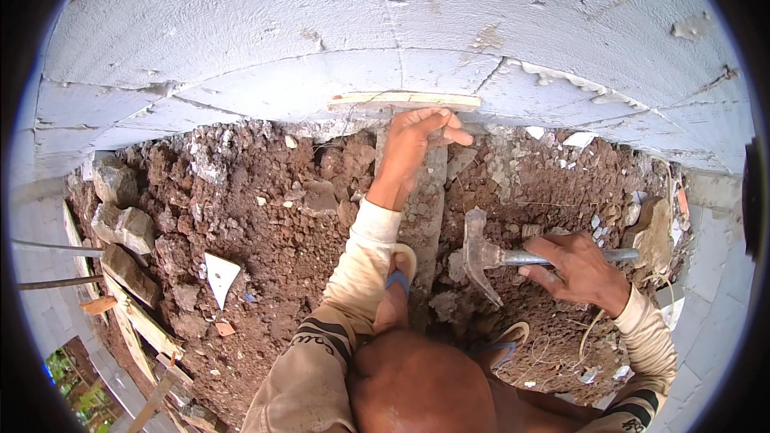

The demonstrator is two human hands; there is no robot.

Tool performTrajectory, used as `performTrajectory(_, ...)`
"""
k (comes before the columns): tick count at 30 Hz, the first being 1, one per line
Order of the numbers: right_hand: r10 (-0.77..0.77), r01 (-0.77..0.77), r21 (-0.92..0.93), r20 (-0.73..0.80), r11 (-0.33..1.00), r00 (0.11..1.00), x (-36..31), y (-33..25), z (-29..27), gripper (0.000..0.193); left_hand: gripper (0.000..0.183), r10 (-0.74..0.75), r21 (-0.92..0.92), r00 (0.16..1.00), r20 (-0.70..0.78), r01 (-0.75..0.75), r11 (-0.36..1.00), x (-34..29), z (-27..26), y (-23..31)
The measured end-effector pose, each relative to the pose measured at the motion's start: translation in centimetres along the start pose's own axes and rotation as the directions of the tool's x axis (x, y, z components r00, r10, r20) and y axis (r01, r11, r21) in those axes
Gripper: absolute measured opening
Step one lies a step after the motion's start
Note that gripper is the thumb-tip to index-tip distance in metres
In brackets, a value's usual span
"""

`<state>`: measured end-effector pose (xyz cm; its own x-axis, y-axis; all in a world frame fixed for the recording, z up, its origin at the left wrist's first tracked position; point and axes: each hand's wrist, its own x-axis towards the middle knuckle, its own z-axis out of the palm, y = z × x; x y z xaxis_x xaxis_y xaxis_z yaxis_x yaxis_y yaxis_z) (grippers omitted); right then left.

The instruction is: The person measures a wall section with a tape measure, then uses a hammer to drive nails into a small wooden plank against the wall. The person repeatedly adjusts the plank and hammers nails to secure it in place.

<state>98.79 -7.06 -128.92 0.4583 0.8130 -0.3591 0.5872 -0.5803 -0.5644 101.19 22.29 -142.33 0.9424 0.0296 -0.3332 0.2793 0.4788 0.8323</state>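
My right hand (571,271) is wrapped around the handle of a claw hammer (481,255), whose metal head points left above the soil. My left hand (417,138) reaches forward to the wall with its fingers bent and drawn together. If anything is between those fingers, I cannot make it out. Right beyond them a thin pale wooden strip (353,99) lies along the foot of the wall. Whether the left hand touches the strip is unclear. A thin string or wire runs near the strip's left part.
A grey block wall (265,24) curves across the front. Below it spreads lumpy brown soil (281,232), with a concrete strip (421,228) running toward me. Stones (114,181) and wooden boards (144,322) line the left side. A white tile shard (220,277) lies on the soil.
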Motion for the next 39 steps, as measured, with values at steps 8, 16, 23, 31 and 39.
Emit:
performTrajectory(8,-0.022,0.026,-0.432,0.016,0.901,1.0,2.9,-1.0,-1.4,0.041,0.021,-0.019,-0.155,1.0,0.006,0.02,0.988,-0.4,0.6,0.3)
performTrajectory(16,-0.165,0.116,-0.703,-0.002,0.701,0.986,6.4,0.6,-4.2,0.048,0.019,-0.019,-0.196,1.0,0.017,0.022,0.98,-0.1,0.1,0.5)
performTrajectory(23,-0.372,0.403,-0.654,0.195,0.64,0.907,6.3,-0.9,-2.9,0.058,0.019,0.022,-0.209,0.997,0.068,-0.007,0.978,0.5,-0.4,0.1)
performTrajectory(31,-0.363,0.295,-0.696,0.052,0.655,0.93,6.6,-0.4,-3.1,0.062,0.02,0.004,-0.137,1.0,0.021,-0.001,0.991,0.7,0.0,0.3)
performTrajectory(39,-0.334,0.23,-0.694,-0.015,0.682,0.943,6.6,0.5,-3.7,0.06,0.019,-0.026,-0.101,1.0,-0.004,0.026,0.995,0.3,0.1,1.0)
